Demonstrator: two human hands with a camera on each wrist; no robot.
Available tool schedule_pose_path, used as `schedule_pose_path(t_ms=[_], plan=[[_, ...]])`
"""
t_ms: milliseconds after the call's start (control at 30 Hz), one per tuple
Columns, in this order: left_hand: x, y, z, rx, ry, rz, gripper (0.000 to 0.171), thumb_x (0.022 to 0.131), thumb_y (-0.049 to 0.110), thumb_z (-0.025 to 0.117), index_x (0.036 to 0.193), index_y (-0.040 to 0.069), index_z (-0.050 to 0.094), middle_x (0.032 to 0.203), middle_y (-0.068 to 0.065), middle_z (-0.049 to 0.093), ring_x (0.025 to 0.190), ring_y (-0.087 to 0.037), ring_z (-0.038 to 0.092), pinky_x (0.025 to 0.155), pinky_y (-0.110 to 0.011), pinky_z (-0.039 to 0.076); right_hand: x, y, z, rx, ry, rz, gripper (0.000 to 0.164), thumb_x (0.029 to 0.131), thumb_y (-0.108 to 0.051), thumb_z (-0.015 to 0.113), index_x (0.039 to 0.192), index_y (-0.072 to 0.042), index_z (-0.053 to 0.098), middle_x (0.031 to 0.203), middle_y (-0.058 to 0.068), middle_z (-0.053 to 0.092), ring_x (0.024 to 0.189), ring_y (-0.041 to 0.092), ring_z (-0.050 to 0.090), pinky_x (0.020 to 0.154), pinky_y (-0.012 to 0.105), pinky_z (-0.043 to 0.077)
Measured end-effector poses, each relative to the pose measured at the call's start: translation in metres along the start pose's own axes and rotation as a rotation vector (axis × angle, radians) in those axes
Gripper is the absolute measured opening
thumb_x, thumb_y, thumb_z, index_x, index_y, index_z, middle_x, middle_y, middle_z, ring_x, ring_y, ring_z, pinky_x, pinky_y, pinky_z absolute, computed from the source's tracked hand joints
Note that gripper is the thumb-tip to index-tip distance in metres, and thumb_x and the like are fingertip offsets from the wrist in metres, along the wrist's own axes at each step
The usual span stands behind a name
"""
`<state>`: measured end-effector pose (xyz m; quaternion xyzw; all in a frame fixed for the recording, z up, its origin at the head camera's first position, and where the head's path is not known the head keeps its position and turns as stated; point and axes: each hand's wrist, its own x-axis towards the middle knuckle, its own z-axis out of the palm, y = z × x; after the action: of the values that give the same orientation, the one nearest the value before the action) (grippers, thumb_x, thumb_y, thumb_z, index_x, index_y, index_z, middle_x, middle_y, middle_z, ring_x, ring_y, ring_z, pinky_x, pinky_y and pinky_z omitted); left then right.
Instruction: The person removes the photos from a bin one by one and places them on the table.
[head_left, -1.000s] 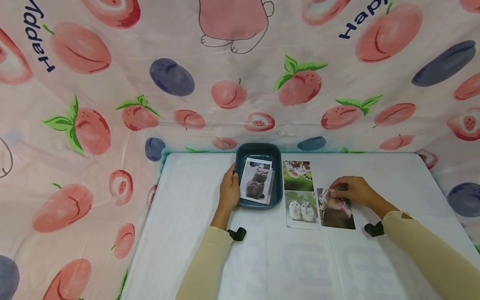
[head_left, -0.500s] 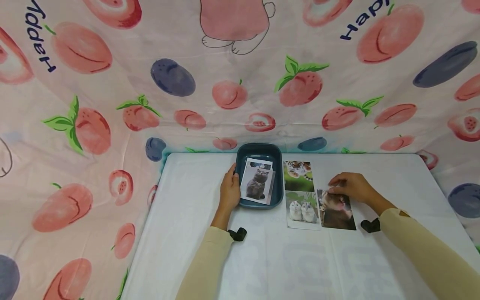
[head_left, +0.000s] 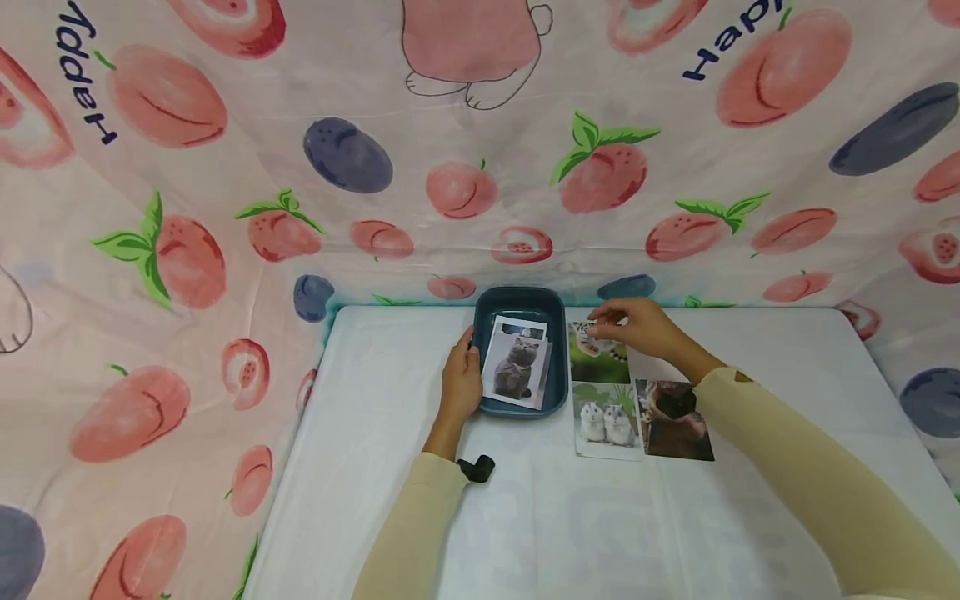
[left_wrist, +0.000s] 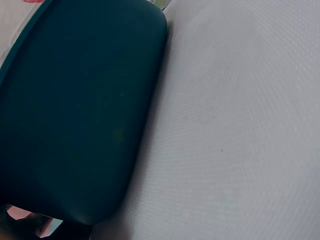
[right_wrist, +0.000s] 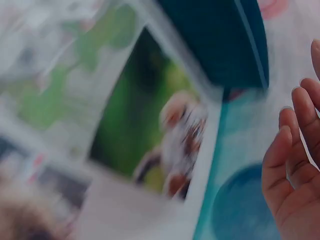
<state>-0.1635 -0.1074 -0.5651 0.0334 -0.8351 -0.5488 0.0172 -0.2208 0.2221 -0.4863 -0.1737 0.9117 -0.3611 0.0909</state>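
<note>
In the head view a dark teal tray point(head_left: 559, 367) holds a few photo cards, a grey cat card point(head_left: 514, 375) on top. My left hand point(head_left: 459, 379) grips the tray's left side; the left wrist view is filled by its outer wall point(left_wrist: 80, 110). Just right of the tray lies a tiger photo card point(head_left: 600, 367). Over its top edge hovers my right hand point(head_left: 637, 327), fingers loosely bent, holding nothing. Those relaxed fingers point(right_wrist: 300, 130) show beyond the card in the right wrist view.
Below the tiger card lies a card with two white furry animals point(head_left: 606, 421). Beside it rests a brown animal card point(head_left: 675, 437), partly shadowed by my right arm. The white table point(head_left: 375, 400) ends at a fruit-printed curtain point(head_left: 450, 133).
My right hand has left the top of the brown animal card and moved left and away from me, to the tiger card. The left hand and tray have stayed put.
</note>
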Motion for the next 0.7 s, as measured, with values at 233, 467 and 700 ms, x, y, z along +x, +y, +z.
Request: schedule_pose_path(t_ms=[233,467,700], plan=[[-0.001,0.001,0.0,-0.013,-0.004,0.0,0.048,0.113,0.025,0.035,0.16,0.017,0.036,0.16,-0.011,0.043,0.151,-0.03,0.037,0.123,-0.053,0.029,0.037,-0.031,0.014,0.044,-0.049,-0.039,0.042,0.092,-0.045,0.075,0.12,-0.014,0.074,0.104,0.002,0.073,0.098,0.02,0.066,0.082,0.041,0.055],[-0.001,0.001,0.0,-0.009,-0.012,-0.002,0.048,0.113,0.027,0.034,0.16,0.019,0.035,0.156,-0.013,0.046,0.146,-0.03,0.043,0.122,-0.052,0.032,0.062,-0.056,0.026,0.128,-0.089,-0.029,0.041,0.092,-0.044,0.075,0.119,-0.014,0.074,0.108,0.005,0.073,0.1,0.021,0.066,0.092,0.045,0.055],[0.0,0.0,0.0,-0.013,-0.001,0.019,0.048,0.112,0.022,0.036,0.159,0.014,0.037,0.153,-0.016,0.049,0.143,-0.032,0.046,0.12,-0.054,0.034,0.082,-0.075,0.051,0.119,-0.14,-0.031,0.039,0.092,-0.035,0.077,0.119,-0.008,0.074,0.109,0.007,0.075,0.101,0.023,0.069,0.092,0.043,0.057]])
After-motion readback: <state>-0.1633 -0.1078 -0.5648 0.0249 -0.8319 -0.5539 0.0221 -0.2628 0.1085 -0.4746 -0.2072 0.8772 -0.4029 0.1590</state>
